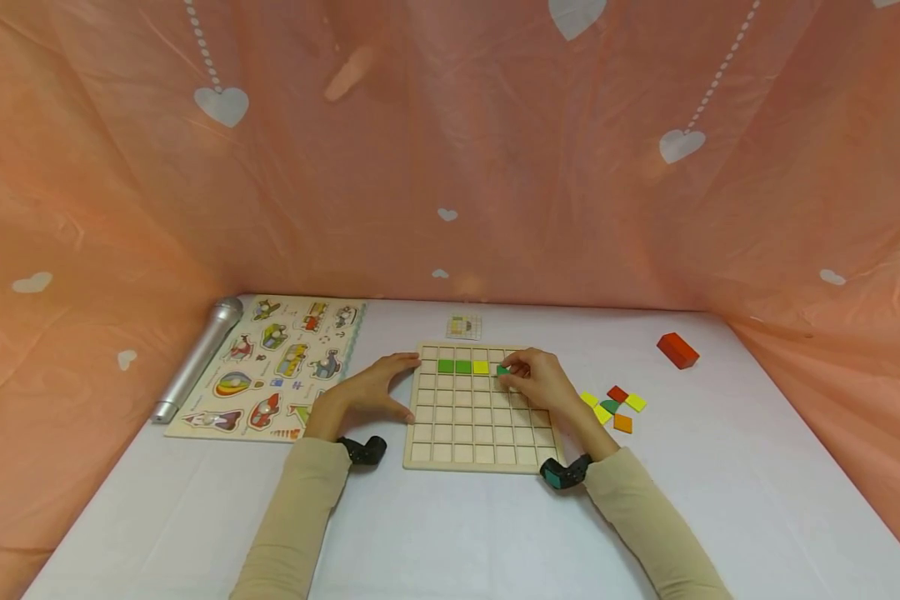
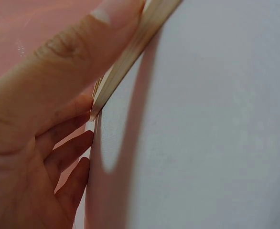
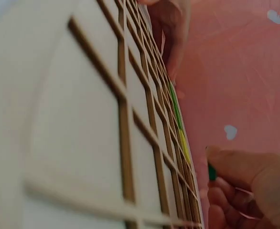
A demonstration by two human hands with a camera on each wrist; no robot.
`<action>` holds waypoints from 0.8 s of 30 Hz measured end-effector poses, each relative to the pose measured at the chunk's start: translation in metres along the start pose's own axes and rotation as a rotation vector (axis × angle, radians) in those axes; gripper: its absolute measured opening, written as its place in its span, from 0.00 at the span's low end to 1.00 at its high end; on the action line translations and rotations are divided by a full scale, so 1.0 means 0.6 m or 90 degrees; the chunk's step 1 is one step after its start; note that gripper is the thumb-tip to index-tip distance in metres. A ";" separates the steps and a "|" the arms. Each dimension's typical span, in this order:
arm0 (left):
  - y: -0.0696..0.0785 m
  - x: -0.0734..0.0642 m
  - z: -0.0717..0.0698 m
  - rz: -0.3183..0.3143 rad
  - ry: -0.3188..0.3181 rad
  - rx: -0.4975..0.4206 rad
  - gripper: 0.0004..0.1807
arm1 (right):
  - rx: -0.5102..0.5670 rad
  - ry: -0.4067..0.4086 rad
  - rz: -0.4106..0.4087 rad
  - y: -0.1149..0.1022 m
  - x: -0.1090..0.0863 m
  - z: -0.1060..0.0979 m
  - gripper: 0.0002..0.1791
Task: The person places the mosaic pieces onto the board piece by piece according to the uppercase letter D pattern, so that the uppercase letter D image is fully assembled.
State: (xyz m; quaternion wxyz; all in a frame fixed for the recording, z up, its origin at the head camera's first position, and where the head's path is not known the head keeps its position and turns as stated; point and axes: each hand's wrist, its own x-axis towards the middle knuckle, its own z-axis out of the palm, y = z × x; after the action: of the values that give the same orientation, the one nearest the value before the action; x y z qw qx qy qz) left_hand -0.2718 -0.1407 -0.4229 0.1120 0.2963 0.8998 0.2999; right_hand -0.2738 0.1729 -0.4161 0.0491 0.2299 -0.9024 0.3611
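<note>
A square wooden grid board (image 1: 472, 433) lies on the table, its cells edged with raised strips. Two green tiles (image 1: 454, 367) and a yellow tile (image 1: 481, 367) sit side by side in its second row. Between thumb and fingers, my right hand (image 1: 542, 380) pinches a dark green piece (image 1: 503, 370) just right of the yellow tile; the right wrist view shows this green piece (image 3: 211, 171) edge-on, apart from the board. My left hand (image 1: 371, 388) spreads along the board's left edge, thumb and fingers extended; its thumb (image 2: 59, 67) touches the board's side (image 2: 125, 57).
Loose coloured pieces (image 1: 622, 424) lie right of the board, and a red block (image 1: 677, 351) farther right. A small pattern card (image 1: 463, 327) is behind the board. To the left are a picture puzzle board (image 1: 270, 375) and a silver microphone (image 1: 198, 358). A pink curtain (image 1: 450, 150) surrounds the table.
</note>
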 end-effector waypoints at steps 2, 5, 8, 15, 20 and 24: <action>0.000 0.000 0.000 0.009 0.002 0.002 0.53 | -0.005 -0.001 0.001 -0.002 0.001 0.007 0.11; -0.001 0.000 0.000 0.012 0.002 0.002 0.53 | -0.008 -0.006 0.013 -0.002 0.002 0.013 0.10; -0.002 0.001 0.000 0.008 0.002 0.000 0.53 | -0.011 -0.017 0.015 -0.001 0.001 0.016 0.09; 0.001 0.001 0.000 -0.008 0.000 -0.013 0.53 | 0.003 -0.020 0.007 -0.006 -0.003 0.019 0.09; 0.001 0.002 0.001 -0.007 0.001 -0.011 0.53 | 0.016 -0.032 0.018 -0.006 -0.003 0.018 0.08; 0.001 0.001 0.001 -0.008 -0.002 -0.006 0.53 | 0.013 -0.045 0.016 -0.005 -0.002 0.014 0.10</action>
State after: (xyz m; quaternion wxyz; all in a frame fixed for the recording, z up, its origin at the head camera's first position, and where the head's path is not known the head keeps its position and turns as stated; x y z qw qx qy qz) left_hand -0.2718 -0.1395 -0.4229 0.1166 0.2903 0.9002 0.3029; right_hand -0.2711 0.1658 -0.4209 0.0103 0.2317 -0.9028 0.3623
